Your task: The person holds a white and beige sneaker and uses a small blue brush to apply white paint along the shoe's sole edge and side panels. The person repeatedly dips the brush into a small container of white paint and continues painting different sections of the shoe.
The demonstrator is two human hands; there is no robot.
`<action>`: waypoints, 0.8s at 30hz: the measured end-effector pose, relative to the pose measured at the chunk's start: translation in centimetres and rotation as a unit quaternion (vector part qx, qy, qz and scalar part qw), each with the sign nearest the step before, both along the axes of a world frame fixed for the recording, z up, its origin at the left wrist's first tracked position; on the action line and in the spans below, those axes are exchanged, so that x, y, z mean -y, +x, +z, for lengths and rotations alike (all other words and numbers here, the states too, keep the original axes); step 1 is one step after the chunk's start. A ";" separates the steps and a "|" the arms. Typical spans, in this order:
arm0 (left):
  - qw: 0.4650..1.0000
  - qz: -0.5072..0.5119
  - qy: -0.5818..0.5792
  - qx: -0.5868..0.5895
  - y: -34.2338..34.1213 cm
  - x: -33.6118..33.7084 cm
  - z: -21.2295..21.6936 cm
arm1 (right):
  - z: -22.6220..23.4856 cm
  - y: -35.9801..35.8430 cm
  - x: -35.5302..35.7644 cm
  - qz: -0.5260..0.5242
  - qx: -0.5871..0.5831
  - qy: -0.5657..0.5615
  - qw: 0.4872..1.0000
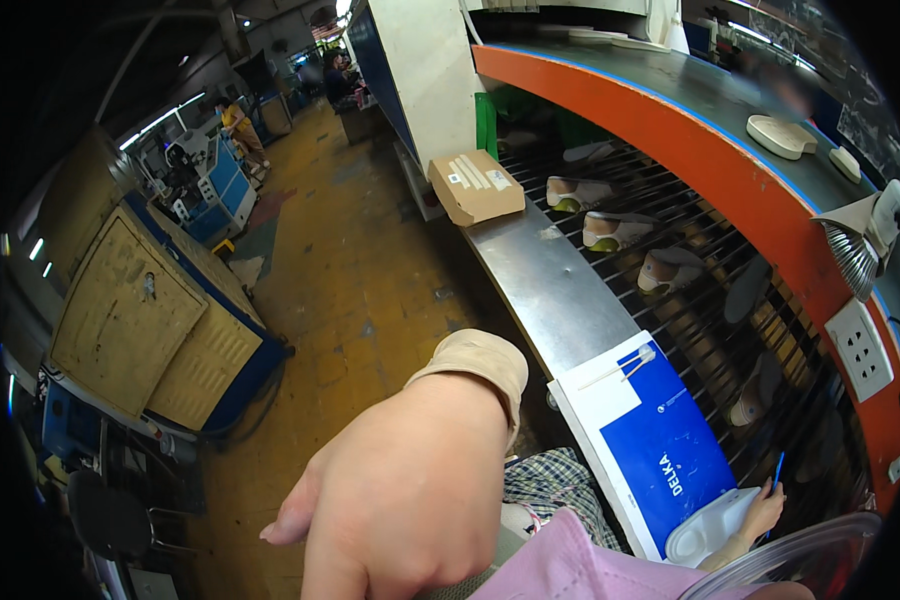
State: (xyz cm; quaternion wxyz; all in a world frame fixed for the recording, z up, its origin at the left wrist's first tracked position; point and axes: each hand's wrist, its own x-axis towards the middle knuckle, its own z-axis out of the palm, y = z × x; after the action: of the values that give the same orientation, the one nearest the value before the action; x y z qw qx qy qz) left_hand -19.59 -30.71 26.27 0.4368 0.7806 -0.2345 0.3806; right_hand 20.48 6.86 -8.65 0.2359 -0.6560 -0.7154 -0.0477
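Note:
My left hand point(410, 490) is large and close in the lower middle, back of the hand showing, a beige cuff point(475, 370) at its wrist. Its thumb stands apart at the left; the other fingers run out of the picture, so their grip is hidden. At the lower right, my right hand point(763, 518) is closed around a thin blue stick point(779, 470), possibly a pen or brush handle. Beside that hand a white plastic dish point(698, 540) rests on a flat blue-and-white box point(662, 440). Two thin sticks with pale tips point(630, 366) lie on the box's far end.
A metal ledge point(560, 285) carries a brown cardboard box point(477, 188). Shoes point(618, 230) sit on a dark bar rack point(710, 215) under an orange-edged conveyor point(670, 120) bearing pale soles point(780, 137). A socket strip point(859, 355) and lamp point(855, 240) are at right; a person point(240, 130) stands far left.

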 end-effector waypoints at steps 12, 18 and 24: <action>0.989 -0.135 -0.046 -0.025 -1.3 -7.7 -0.6 | 2.4 -2.0 2.1 0.011 -0.045 0.062 0.997; 0.965 -0.253 -0.067 0.005 0.7 -12.6 -2.4 | 3.1 -2.6 2.5 0.023 -0.050 0.068 0.996; 0.941 -0.270 -0.162 0.121 4.1 -17.3 -5.2 | 3.8 -2.9 2.7 0.025 -0.068 0.060 0.996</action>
State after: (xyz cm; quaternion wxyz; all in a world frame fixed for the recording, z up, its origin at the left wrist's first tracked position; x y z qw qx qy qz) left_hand -15.46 -13.40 21.06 0.6121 0.5550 -0.4227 0.3723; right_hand 17.57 4.16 -4.88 0.3239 -0.6243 -0.7097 -0.0404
